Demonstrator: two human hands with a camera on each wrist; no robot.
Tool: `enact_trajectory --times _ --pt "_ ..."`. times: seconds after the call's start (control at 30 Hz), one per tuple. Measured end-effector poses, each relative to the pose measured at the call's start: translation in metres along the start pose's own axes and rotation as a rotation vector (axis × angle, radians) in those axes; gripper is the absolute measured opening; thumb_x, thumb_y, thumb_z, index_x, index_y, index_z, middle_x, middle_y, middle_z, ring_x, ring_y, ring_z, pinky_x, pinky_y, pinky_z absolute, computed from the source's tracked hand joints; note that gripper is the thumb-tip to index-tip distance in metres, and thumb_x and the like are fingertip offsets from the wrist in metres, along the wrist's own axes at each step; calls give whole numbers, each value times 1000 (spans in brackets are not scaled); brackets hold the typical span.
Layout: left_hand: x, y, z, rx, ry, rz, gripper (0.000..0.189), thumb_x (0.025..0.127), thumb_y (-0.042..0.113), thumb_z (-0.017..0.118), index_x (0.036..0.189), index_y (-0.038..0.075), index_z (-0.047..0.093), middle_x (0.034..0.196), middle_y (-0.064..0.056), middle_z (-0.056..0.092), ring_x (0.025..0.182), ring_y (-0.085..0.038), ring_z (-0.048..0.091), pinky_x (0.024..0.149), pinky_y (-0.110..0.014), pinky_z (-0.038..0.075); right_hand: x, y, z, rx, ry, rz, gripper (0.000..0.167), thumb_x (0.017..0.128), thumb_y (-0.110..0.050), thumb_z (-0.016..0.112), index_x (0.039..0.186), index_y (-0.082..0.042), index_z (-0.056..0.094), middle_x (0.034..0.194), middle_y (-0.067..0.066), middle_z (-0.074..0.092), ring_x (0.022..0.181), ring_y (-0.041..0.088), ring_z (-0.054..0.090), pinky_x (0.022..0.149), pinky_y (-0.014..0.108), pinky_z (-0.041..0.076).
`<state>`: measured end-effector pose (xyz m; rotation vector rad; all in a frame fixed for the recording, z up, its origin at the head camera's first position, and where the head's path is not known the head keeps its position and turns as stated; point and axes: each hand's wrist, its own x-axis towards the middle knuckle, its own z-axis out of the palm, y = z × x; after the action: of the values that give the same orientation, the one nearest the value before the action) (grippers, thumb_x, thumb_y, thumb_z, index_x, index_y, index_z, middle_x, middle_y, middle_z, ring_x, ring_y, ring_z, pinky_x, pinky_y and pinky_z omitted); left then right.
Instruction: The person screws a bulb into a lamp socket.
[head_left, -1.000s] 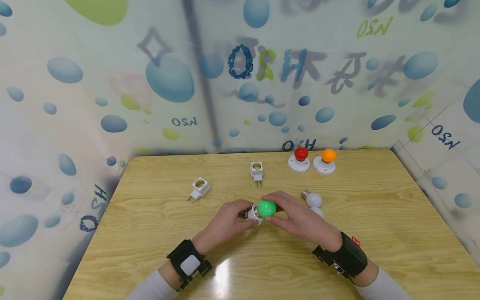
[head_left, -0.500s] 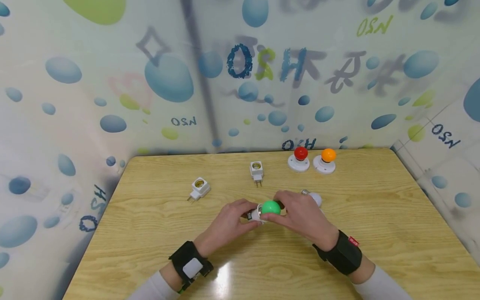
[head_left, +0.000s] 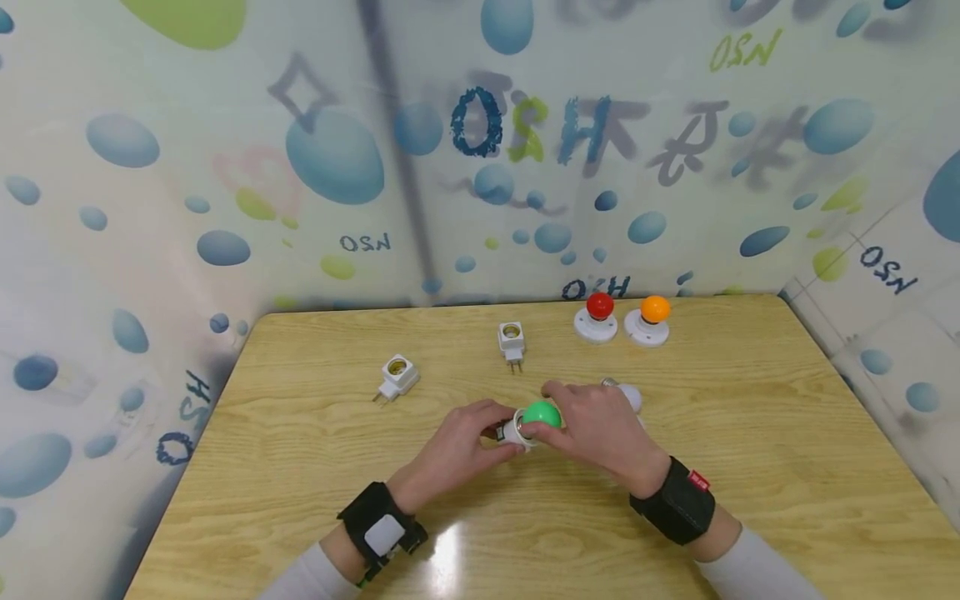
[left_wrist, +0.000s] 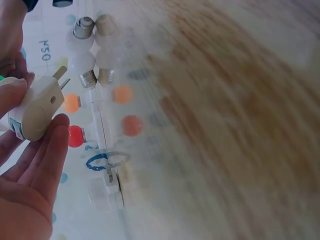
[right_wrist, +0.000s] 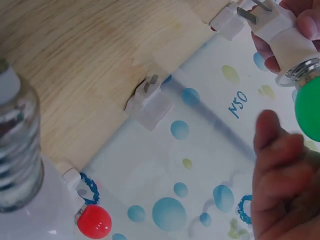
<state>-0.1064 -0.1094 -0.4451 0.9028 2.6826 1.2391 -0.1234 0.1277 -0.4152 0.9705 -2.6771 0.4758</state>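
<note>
My left hand (head_left: 461, 446) grips a white plug-in lamp socket (head_left: 513, 431) above the table, its open end turned to the right. In the left wrist view the socket's two flat prongs (left_wrist: 61, 75) stick out past the fingers. A green light bulb (head_left: 543, 412) has its metal base at the socket's mouth, in line with it. Some of the metal thread (right_wrist: 305, 70) shows in the right wrist view. My right hand (head_left: 603, 425) holds the green bulb, thumb across its near side and fingers behind. Where those fingertips touch is partly hidden.
Two more white plug-in sockets, one on the left (head_left: 397, 377) and one at the back (head_left: 512, 342), lie on the table (head_left: 300, 467). A red bulb (head_left: 600, 305) and an orange bulb (head_left: 655, 309) stand in round white bases. White bulbs (left_wrist: 81, 62) lie beside my right hand.
My right hand has turned round the green bulb, its thumb now across the bulb's near side. Bulb and socket have shifted slightly right. A white bulb is now more hidden by that hand.
</note>
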Motion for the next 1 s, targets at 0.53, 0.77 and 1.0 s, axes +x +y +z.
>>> enact_trajectory --times 0.53,0.77,1.0 --pt "-1 -6 -4 -20 -25 -39 30 92 18 80 121 12 72 112 1 72 95 -8 66 82 -23 57 -5 14 -22 383 -246 -242 51 99 -25 71 148 -19 56 153 2 52 134 21 55 104 41 52" --pt "0 -6 -3 -11 -18 -38 29 92 18 80 119 12 73 110 1 72 93 -7 65 81 -23 57 -2 13 -21 409 -229 -195 47 96 -25 75 141 -16 61 139 2 60 118 14 62 97 34 56" --pt "0 -2 -2 17 34 2 34 91 18 82 122 9 73 107 0 71 92 -9 66 81 -24 58 -4 11 -16 409 -140 -97 48 91 -38 78 128 -11 65 114 -3 67 93 7 65 80 32 60"
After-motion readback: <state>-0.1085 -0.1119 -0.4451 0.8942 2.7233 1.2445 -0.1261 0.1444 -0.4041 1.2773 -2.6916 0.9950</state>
